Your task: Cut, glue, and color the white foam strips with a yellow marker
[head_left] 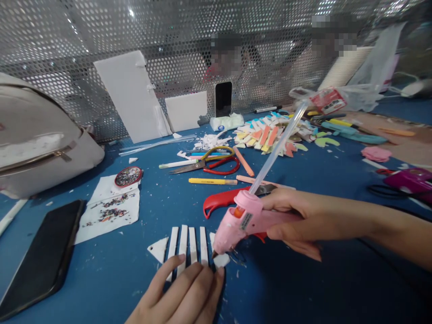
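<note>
Right up close, the left hand [185,290] lies palm down, fingers loosely extended over the white strips [183,245], pressing rather than gripping. Out left there's a black phone [43,252], then a paper sheet [130,211] scattered with glitter, and now the row itself: a white triangle [158,250] with a tiny hole, four strips side by side, and at the right end a rounded white piece [222,260]. Scissors [189,168] sit open behind the row. And here's the action! The right hand [305,229] is closed round the handle of a pink glue gun [239,220], a long clear glue stick [280,146] poking out of its back, the nozzle [215,254] right at that rounded piece. (Whether glue is flowing, I can't tell.) Good form here, I'd judge, means a gentle squeeze, a small dab, strips pinned flat, and that nearest fingertip well clear of the hot tip. Far right, a purple tool [407,182] sits apart.
</note>
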`<action>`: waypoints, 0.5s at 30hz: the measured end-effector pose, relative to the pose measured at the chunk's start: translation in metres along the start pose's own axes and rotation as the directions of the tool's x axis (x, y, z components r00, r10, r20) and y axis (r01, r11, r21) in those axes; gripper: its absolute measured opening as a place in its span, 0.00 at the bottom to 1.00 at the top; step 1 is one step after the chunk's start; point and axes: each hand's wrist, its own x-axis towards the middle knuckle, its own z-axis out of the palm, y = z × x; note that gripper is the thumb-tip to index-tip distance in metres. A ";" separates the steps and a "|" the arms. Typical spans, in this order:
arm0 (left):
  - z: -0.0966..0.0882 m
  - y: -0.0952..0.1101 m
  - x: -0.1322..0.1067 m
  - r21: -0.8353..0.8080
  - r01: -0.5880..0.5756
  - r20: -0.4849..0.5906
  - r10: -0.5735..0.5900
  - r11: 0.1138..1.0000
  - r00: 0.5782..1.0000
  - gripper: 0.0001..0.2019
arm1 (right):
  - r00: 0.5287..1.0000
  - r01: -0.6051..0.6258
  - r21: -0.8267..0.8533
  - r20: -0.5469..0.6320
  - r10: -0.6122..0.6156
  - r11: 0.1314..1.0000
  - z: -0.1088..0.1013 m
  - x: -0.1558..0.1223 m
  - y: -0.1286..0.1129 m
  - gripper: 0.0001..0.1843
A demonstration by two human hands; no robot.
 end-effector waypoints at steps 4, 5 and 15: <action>-0.001 0.000 0.000 0.011 0.009 -0.006 -0.009 1.000 1.000 0.18 | 1.000 -0.026 -0.018 -0.010 0.026 1.000 -0.001 -0.001 -0.001 0.31; 0.000 0.001 0.000 0.004 0.001 0.003 -0.001 1.000 1.000 0.18 | 1.000 -0.014 -0.021 -0.008 0.014 1.000 -0.001 -0.001 -0.001 0.31; 0.008 0.012 0.002 -0.075 0.170 -0.089 -0.177 0.982 0.980 0.18 | 0.997 -0.072 -0.033 -0.017 0.072 0.997 0.000 -0.002 -0.006 0.35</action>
